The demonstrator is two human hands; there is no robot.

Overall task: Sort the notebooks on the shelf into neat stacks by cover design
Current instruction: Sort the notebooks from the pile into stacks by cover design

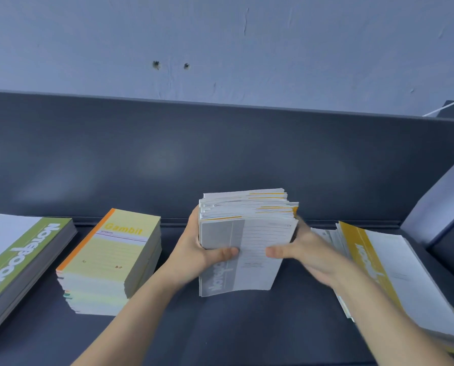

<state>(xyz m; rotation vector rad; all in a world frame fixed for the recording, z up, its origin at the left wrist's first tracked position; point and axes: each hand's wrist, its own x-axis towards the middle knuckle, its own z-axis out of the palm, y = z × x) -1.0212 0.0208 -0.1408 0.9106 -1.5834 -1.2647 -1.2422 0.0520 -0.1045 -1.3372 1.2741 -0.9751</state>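
Both grips clenched on one bundle of notebooks (247, 233), centre of frame. Left hand (202, 249) wraps the bundle's left edge, thumb across the front cover; right hand (302, 252) wraps the right edge, thumb also on the cover. Fingers behind the bundle are hidden. The right hand is motion-blurred.

Bundle stands tilted up off the dark shelf (220, 326), front cover facing the camera: grey band on the left with white "Notebook" lettering running sideways, white ruled panel on the right. Top edges are uneven, pages fanned, several yellow-orange cover edges showing among the white ones. Cannot tell if the lower edge touches the shelf.

Lower right of frame: loose stack of yellow-band notebooks (394, 281), white cover with a mustard stripe, lying flat and skewed, partly under the right forearm, more pale sheets sticking out behind it.

Lower left of frame: green-band stack (17, 262), white "Notebook" lettering, edges squared, cut off by the frame edge. Just right of it, apart from it, the pale yellow stack (109, 260) with an orange spine strip and "Gambit" printed on top; tall, lower layers slightly offset.

Behind everything, the shelf's dark back panel (220, 154) runs across mid frame. A pale grey side panel (442, 196) rises at the right edge. Upper frame: bluish wall (220, 35) with two small holes (170, 65).
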